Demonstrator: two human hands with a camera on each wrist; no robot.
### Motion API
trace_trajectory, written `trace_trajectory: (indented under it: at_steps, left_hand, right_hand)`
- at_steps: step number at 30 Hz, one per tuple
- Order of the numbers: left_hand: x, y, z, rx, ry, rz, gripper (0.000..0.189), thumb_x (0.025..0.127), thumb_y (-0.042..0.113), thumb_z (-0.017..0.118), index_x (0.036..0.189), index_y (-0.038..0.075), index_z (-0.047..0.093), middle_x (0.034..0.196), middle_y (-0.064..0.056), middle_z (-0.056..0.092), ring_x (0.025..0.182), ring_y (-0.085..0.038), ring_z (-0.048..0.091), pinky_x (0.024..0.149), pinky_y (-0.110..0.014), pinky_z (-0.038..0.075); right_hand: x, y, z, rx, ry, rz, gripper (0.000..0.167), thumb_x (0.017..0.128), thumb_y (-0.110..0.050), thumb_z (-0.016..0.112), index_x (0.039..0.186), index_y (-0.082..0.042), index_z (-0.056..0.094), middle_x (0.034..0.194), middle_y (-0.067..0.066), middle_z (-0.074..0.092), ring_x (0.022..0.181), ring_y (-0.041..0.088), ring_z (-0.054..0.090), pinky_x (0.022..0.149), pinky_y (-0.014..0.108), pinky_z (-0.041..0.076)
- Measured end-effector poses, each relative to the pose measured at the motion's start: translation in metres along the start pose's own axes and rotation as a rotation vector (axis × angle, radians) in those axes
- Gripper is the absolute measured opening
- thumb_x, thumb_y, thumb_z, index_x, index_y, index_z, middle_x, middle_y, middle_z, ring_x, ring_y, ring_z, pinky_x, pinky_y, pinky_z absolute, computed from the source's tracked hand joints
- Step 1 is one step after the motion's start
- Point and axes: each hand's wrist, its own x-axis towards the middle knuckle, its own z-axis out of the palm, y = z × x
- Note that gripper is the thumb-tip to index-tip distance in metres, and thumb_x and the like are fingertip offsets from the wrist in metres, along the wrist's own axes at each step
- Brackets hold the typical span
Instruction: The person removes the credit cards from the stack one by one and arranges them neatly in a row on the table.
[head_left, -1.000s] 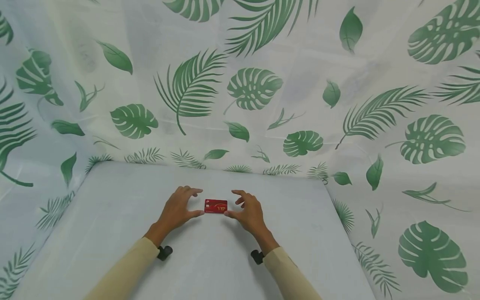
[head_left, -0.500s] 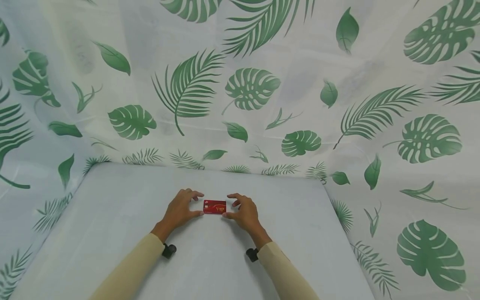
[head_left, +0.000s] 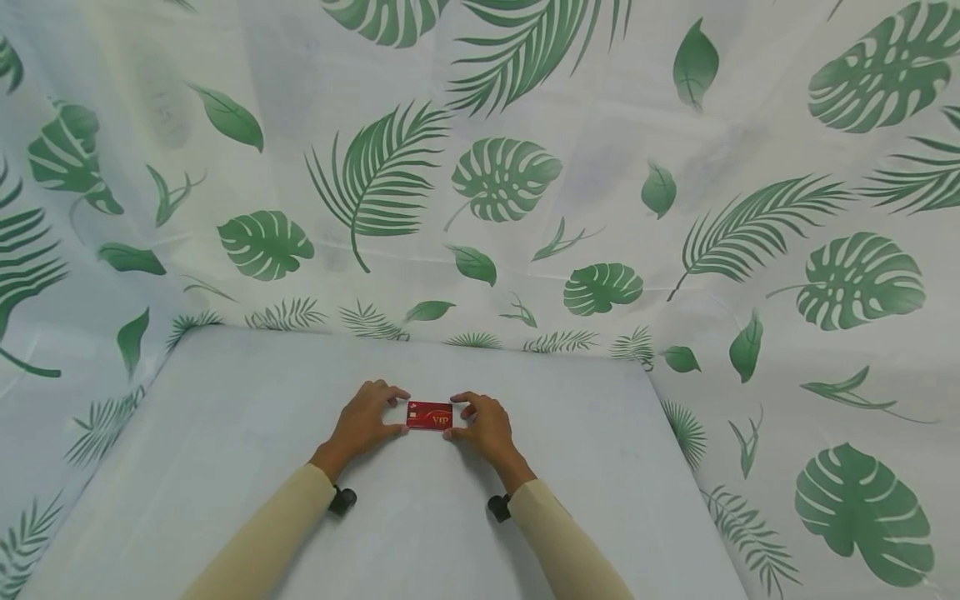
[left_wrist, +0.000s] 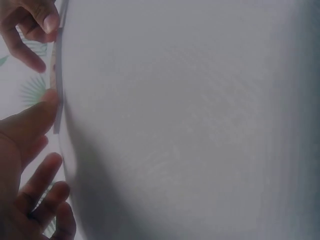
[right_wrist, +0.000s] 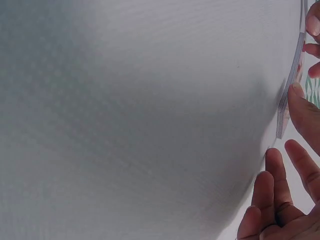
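A red card (head_left: 430, 416) marked VIP in gold lies face up on the white table, a chip-like square at its upper left. Seen edge-on in the right wrist view, it tops a thin layered stack of cards (right_wrist: 287, 105). My left hand (head_left: 363, 419) frames its left end, thumb on the near corner and forefinger at the far corner. Around the right end my right hand (head_left: 483, 423) does likewise, forefinger right at the far corner. The left thumb (left_wrist: 49, 97) presses the near edge in the left wrist view. Both hands' other fingers are bent, off the card.
The white table (head_left: 225, 433) runs back to a white wall sheet (head_left: 420, 283) printed with green leaves, which also rises on both sides. Small black wrist cameras (head_left: 343, 502) sit under the beige sleeves (head_left: 270, 533).
Both hands have drawn in toward the card, the right one moving left. Their forefingers have come down closer to the far corners. The card stays almost where it was.
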Motion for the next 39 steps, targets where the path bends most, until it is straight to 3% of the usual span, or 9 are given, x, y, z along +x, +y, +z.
trace_trajectory:
  at_steps: [13, 28, 39]
  left_hand:
    - [0.004, 0.003, 0.003, 0.04, -0.011, 0.002, 0.052, 0.081, 0.026, 0.095, 0.128, 0.015, 0.074, 0.104, -0.005, 0.062, 0.099, -0.02, 0.05, 0.084, -0.038, 0.049]
    - [0.004, 0.006, -0.004, 0.039, -0.03, 0.007, 0.052, 0.083, 0.026, 0.093, 0.129, 0.015, 0.073, 0.107, -0.006, 0.065, 0.103, -0.022, 0.054, 0.087, -0.041, 0.053]
    - [0.001, 0.008, -0.012, 0.036, -0.014, 0.007, 0.051, 0.083, 0.024, 0.093, 0.128, 0.015, 0.073, 0.107, -0.007, 0.066, 0.107, -0.024, 0.056, 0.09, -0.043, 0.054]
  right_hand:
    - [0.001, -0.005, 0.001, -0.03, -0.021, 0.022, 0.053, 0.081, -0.022, 0.095, 0.129, -0.021, 0.075, 0.098, 0.005, 0.067, 0.091, 0.02, 0.055, 0.086, 0.041, 0.05]
    - [0.001, -0.007, -0.001, 0.016, -0.025, 0.023, 0.051, 0.083, -0.025, 0.093, 0.13, -0.023, 0.074, 0.096, 0.002, 0.07, 0.099, 0.022, 0.055, 0.098, 0.047, 0.05]
    - [0.0, -0.011, 0.0, 0.009, -0.008, -0.006, 0.052, 0.081, -0.023, 0.094, 0.129, -0.024, 0.075, 0.091, -0.002, 0.07, 0.094, 0.019, 0.054, 0.091, 0.041, 0.047]
